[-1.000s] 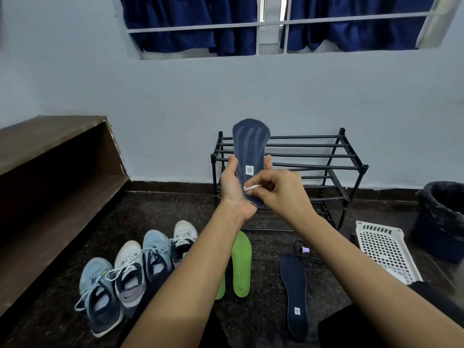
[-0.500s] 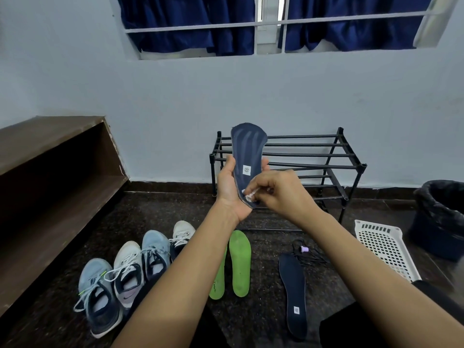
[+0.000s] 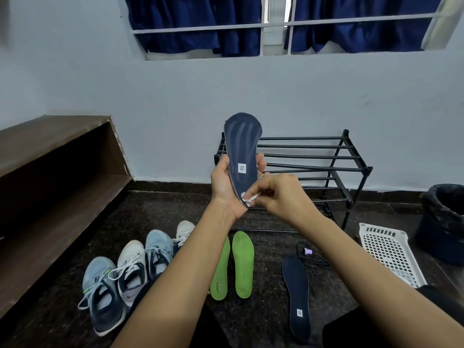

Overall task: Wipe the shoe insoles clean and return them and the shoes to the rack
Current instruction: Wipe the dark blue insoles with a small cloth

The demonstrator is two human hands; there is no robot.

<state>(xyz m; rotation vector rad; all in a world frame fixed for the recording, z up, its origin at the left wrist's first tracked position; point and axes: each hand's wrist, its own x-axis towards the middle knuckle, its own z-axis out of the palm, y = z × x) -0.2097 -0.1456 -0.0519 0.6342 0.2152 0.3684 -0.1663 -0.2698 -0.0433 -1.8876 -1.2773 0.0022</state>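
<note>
Since the right hand's [image 3: 281,198] fingers [image 3: 259,197], pinching the white wipe [image 3: 247,198], have slid down to the heel of the navy insole [image 3: 242,141] that the left hand [image 3: 224,187] grips upright before the rack [image 3: 313,156], this one's probably nearly done.

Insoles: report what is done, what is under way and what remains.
Done: nothing finished yet; no shoe or insole is on the rack. In hand: the left hand holds a navy insole upright while the right hand presses a white wipe to its lower end. Left: two green insoles, a second navy insole and the shoes, all on the floor.
</note>
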